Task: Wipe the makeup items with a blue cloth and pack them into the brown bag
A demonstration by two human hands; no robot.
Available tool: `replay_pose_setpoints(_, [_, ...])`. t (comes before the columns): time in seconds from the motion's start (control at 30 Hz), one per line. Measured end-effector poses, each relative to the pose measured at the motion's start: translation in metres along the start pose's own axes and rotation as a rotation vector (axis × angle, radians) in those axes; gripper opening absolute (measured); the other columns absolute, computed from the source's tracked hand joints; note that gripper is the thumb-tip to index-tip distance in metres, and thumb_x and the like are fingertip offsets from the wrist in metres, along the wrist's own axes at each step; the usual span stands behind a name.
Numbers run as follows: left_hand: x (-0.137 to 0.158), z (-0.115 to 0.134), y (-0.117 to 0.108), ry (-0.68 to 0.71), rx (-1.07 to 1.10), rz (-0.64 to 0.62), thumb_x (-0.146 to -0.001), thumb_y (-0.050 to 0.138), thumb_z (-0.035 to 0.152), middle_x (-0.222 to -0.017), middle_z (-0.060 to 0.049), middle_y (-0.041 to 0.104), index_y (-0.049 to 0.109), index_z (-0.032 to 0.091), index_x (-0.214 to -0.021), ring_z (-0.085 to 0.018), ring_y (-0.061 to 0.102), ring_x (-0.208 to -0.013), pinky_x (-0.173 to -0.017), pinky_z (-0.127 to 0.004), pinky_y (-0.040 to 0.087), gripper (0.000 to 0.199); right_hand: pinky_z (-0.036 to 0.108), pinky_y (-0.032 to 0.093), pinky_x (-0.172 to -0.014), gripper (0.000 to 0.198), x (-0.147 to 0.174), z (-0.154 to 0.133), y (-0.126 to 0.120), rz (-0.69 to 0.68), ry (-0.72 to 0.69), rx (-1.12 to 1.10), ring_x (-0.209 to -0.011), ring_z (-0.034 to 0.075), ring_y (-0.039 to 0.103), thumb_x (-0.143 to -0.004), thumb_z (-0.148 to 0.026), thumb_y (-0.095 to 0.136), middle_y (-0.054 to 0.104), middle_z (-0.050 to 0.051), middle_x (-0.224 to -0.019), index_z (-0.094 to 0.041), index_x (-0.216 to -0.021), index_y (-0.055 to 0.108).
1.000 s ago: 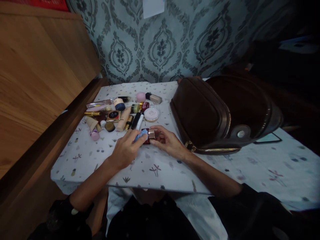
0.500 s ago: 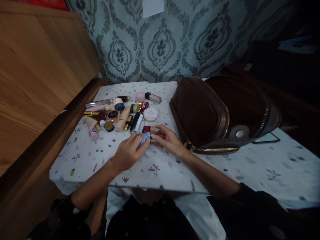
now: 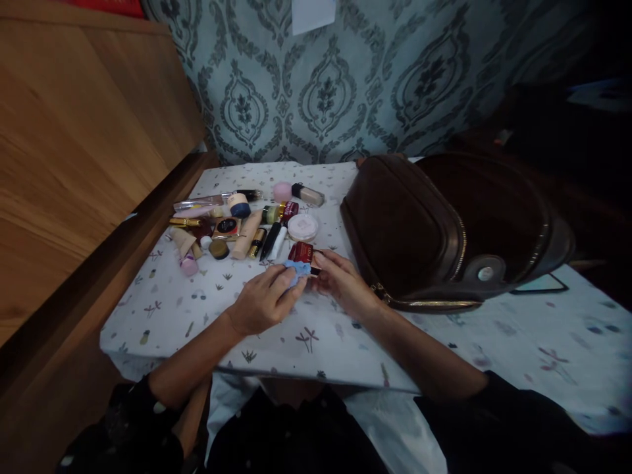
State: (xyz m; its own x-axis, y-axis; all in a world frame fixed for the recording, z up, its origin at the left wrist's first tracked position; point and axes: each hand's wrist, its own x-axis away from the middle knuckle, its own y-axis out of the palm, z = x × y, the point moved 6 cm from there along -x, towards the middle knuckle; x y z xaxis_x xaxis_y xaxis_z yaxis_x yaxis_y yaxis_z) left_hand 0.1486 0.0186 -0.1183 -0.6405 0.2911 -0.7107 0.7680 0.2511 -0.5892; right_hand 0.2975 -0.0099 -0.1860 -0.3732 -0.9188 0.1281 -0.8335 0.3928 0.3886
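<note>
My left hand pinches a crumpled light blue cloth and presses it to a small dark red cosmetic bottle. The bottle lies tilted between both hands, with a shiny rose-gold and black part towards the right. My right hand is closed on that end of the bottle. Just beyond the hands lie a white tube, a black tube and a round pale compact. The fingertips under the cloth are hidden.
Several cosmetics, among them a beige tube and a pink jar, spread over the left of the patterned tablecloth. A large brown bag stands at right, a phone behind it. A wooden panel borders the left.
The red bottle has been turned, so more of its dark red face shows above the cloth. Both hands stay together around it. The whole view has shifted slightly.
</note>
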Motion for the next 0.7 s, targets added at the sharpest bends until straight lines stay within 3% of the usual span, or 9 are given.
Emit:
replay_pose_setpoints(0.23, [-0.003, -0.002, -0.006, -0.022, 0.020, 0.045, -0.094, 0.054, 0.010, -0.099, -0.010, 0.065, 0.064, 0.012, -0.107, -0.021, 0.064, -0.095, -0.079, -0.036, 0.062, 0.016, 0.022, 0.037, -0.048, 0.040, 0.000, 0.001, 0.003, -0.047, 0.105, -0.147, -0.058, 0.010, 0.047, -0.079, -0.059, 0.069, 0.062, 0.002, -0.080, -0.021, -0.089, 0.061])
replay_pose_setpoints(0.43, [0.001, -0.006, -0.003, -0.053, 0.128, 0.054, -0.091, 0.061, 0.009, -0.104, -0.013, 0.063, 0.063, 0.010, -0.108, -0.024, 0.062, -0.099, -0.082, -0.037, 0.060, 0.017, 0.017, 0.022, -0.036, 0.037, 0.001, -0.003, 0.007, -0.166, 0.125, -0.257, -0.050, 0.007, 0.035, -0.080, -0.057, 0.067, 0.051, -0.001, -0.068, -0.022, -0.086, 0.056])
replay_pose_setpoints(0.57, [0.005, -0.016, -0.004, -0.204, 0.274, 0.090, -0.093, 0.055, 0.006, -0.108, -0.011, 0.062, 0.062, 0.015, -0.111, -0.021, 0.062, -0.102, -0.085, -0.036, 0.058, 0.021, 0.016, 0.015, -0.033, 0.049, 0.004, -0.001, 0.009, -0.249, 0.185, -0.225, -0.047, 0.005, 0.030, -0.079, -0.065, 0.061, 0.057, 0.002, -0.070, -0.017, -0.090, 0.061])
replay_pose_setpoints(0.7, [0.010, -0.030, -0.001, -0.420, 0.414, 0.067, -0.092, 0.047, 0.002, -0.115, -0.010, 0.063, 0.063, 0.019, -0.109, -0.019, 0.064, -0.106, -0.091, -0.036, 0.057, 0.029, 0.016, 0.011, -0.034, 0.051, 0.006, 0.000, 0.008, -0.242, 0.236, -0.237, -0.045, 0.006, 0.036, -0.078, -0.063, 0.061, 0.060, 0.003, -0.068, -0.018, -0.102, 0.062])
